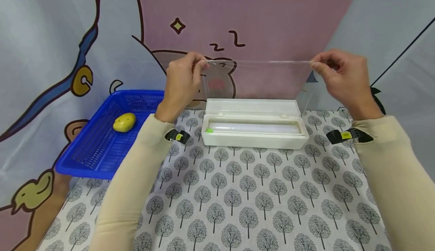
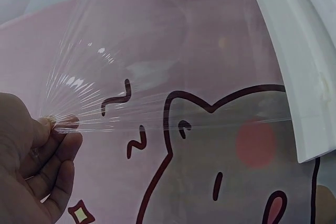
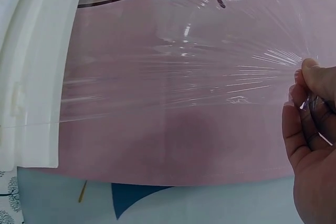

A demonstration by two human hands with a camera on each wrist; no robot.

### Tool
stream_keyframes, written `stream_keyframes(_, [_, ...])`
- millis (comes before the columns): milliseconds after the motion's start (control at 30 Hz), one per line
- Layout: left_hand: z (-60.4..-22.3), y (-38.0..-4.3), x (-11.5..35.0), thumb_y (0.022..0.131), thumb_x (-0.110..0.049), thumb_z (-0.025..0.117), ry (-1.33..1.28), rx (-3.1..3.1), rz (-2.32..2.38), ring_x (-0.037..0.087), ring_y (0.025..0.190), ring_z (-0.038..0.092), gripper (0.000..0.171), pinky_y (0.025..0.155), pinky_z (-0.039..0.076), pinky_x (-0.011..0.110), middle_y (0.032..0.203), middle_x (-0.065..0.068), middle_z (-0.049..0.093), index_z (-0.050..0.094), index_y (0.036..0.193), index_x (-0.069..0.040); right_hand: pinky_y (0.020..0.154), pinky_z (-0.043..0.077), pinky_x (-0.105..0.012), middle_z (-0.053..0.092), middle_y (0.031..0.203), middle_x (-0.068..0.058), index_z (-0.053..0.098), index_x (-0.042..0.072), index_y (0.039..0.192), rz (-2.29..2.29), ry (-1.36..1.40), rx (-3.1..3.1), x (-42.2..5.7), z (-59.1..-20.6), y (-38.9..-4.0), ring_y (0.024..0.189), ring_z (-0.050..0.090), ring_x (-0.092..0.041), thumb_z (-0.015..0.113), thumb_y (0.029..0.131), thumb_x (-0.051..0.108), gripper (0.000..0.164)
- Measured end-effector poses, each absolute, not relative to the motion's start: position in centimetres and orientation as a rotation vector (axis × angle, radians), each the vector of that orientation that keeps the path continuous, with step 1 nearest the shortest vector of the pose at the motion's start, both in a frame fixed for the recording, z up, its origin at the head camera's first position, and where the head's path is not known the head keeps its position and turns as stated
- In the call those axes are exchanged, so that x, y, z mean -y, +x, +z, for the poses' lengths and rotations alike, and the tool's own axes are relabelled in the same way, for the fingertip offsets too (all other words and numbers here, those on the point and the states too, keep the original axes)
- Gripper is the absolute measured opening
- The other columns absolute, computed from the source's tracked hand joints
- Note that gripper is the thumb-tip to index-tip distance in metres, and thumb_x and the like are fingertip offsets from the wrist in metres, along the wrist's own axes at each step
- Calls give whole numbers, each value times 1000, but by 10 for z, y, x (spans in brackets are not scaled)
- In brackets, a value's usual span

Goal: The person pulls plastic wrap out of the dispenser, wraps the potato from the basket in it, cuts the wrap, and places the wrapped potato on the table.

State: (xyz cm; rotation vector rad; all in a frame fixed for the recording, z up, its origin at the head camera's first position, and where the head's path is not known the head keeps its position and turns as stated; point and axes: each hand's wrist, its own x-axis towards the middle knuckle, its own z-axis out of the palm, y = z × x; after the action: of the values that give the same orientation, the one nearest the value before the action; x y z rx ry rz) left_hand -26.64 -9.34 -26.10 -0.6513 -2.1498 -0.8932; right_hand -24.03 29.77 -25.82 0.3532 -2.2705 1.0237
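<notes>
A sheet of clear plastic wrap [image 1: 255, 61] is stretched taut between both hands, above and behind a white wrap dispenser box [image 1: 255, 141]. My left hand [image 1: 183, 82] pinches one corner of it between thumb and fingers; in the left wrist view creases fan out of the plastic wrap [image 2: 105, 93] from that pinch. At the other corner my right hand [image 1: 343, 79] pinches the edge the same way, with creases spreading across the wrap [image 3: 220, 72]. The box's lid [image 1: 251, 107] stands raised, and a white roll [image 1: 255, 128] lies inside, beside a small green piece [image 1: 209, 130].
Left of the dispenser sits a blue plastic basket [image 1: 85, 173] holding a yellow potato-like item [image 1: 124, 123]. Beneath them spreads a tablecloth [image 1: 234, 198] printed with trees. A cartoon-patterned curtain [image 1: 272, 20] hangs behind the table.
</notes>
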Motion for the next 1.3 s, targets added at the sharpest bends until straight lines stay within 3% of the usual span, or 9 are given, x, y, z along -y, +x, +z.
stream_keyframes(333, [-251, -265, 94, 111, -7, 66, -674, 2081, -863, 25, 73, 71, 18, 65, 52, 39, 93, 16, 80, 76, 103, 6, 70, 39, -17, 65, 86, 20, 79, -7, 107, 1013, 360, 2227, -294, -246, -238, 76, 49, -8, 76, 104, 1, 9])
stream_keyframes(533, [-244, -265, 95, 112, -8, 64, -674, 2075, -858, 23, 69, 65, 20, 63, 45, 33, 93, 15, 79, 76, 104, 6, 69, 39, -17, 66, 86, 20, 78, -10, 106, 1028, 393, 2180, -292, -240, -238, 74, 49, -8, 74, 104, 0, 10])
stream_keyframes(967, [-229, -265, 96, 112, -8, 63, -687, 2042, -824, 21, 66, 62, 20, 61, 39, 28, 95, 14, 81, 76, 104, 6, 71, 40, -16, 66, 89, 26, 78, -12, 107, 938, 446, 2132, -292, -226, -238, 74, 50, -4, 74, 105, 0, 13])
stream_keyframes(1300, [-220, -264, 97, 113, -8, 61, -690, 2031, -803, 24, 77, 73, 22, 68, 53, 36, 94, 14, 81, 75, 103, 5, 68, 39, -13, 66, 87, 24, 80, -9, 104, 947, 473, 2098, -290, -213, -234, 71, 48, -4, 75, 103, -3, 8])
